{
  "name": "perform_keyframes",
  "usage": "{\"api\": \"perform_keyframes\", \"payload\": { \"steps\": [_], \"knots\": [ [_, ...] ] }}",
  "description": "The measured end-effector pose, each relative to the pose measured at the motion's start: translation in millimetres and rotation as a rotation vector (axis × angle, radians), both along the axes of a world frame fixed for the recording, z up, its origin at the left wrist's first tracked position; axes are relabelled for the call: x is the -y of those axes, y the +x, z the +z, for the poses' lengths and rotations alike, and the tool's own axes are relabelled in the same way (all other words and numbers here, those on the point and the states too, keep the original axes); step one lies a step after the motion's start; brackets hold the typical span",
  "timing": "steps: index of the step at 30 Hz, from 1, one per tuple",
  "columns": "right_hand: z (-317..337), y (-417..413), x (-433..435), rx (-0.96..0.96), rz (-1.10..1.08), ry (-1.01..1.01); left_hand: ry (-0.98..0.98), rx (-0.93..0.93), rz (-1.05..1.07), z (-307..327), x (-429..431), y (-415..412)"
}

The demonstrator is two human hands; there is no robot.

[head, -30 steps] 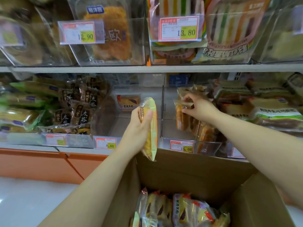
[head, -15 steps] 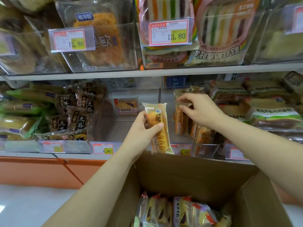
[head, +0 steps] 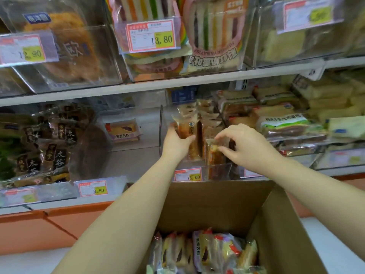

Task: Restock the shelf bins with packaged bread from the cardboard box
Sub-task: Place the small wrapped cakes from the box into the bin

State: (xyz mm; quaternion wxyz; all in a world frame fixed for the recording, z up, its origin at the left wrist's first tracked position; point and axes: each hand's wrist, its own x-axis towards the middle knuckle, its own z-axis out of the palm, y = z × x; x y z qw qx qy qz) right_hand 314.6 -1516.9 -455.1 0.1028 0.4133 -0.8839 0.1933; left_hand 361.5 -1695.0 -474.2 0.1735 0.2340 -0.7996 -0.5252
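My left hand [head: 175, 143] grips an upright clear-wrapped bread pack [head: 186, 129] inside the clear shelf bin [head: 219, 171] marked 15.60, at the bin's left side. My right hand [head: 246, 147] pinches the top of another bread pack [head: 214, 153] standing in the same bin among several upright packs. Below my arms the open cardboard box [head: 221, 196] holds several more bread packs [head: 203, 252] at its bottom.
Left of that bin, the 8.80 bin [head: 126, 155] holds one small pack at its back. Dark-wrapped packs [head: 49, 147] fill the bin further left, and stacked sandwich packs [head: 284, 125] lie to the right. An upper shelf [head: 177, 84] carries more bins.
My left hand has carried its bread pack up and right, from above the box into the 15.60 bin. My right hand has slid lower and now pinches a pack near the bin's front.
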Motion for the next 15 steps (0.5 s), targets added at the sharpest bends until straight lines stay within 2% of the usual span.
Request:
{"api": "perform_keyframes", "payload": {
  "steps": [8, 15],
  "knots": [
    [-37.7, 9.5, -28.9, -0.018, -0.039, 0.124, -0.092, 0.139, 0.011, -32.1, 2.8, -37.8],
    [-45.6, 14.1, -32.7, -0.058, -0.036, 0.120, -0.186, 0.298, -0.028, -47.1, 6.4, -55.1]
  ]
}}
